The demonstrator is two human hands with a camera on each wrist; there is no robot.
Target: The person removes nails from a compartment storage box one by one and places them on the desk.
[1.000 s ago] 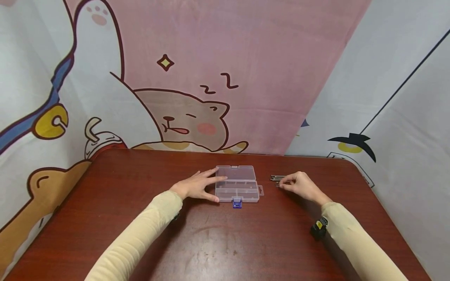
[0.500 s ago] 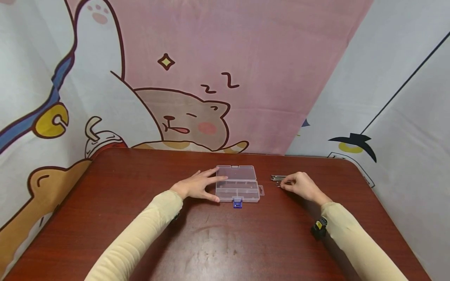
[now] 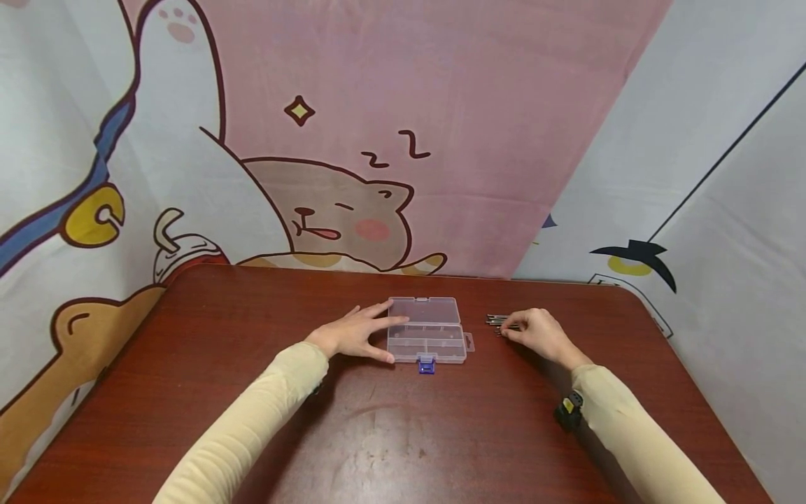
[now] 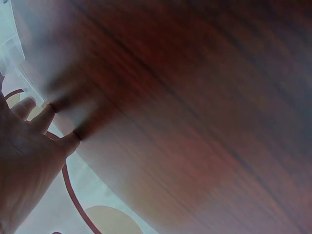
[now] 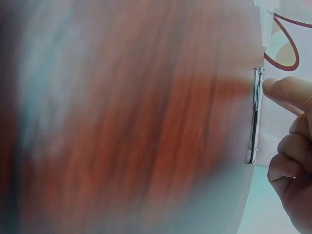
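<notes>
A clear plastic compartment box [image 3: 409, 344] lies on the table with its lid [image 3: 434, 309] folded back and its blue latch [image 3: 427, 367] toward me. With fingers spread, my left hand [image 3: 352, 334] rests against the box's left side, index finger reaching over it. In the left wrist view, the left hand [image 4: 29, 151] appears at the edge. My right hand [image 3: 536, 336] is at several thin metal rods [image 3: 494, 320], thumb and index finger pinching at the nearest one. In the right wrist view the rods [image 5: 255, 117] lie beside the right hand [image 5: 295, 131]; its other fingers are curled.
A glossy reddish-brown wooden table [image 3: 378, 434] bears all of this. A printed cartoon curtain [image 3: 491, 140] hangs along its back and sides. The box's clear hanging tab [image 3: 469, 342] points toward the rods.
The right hand has shifted only very slightly at the rods, its pinch staying near their front. The left hand and the box keep their places.
</notes>
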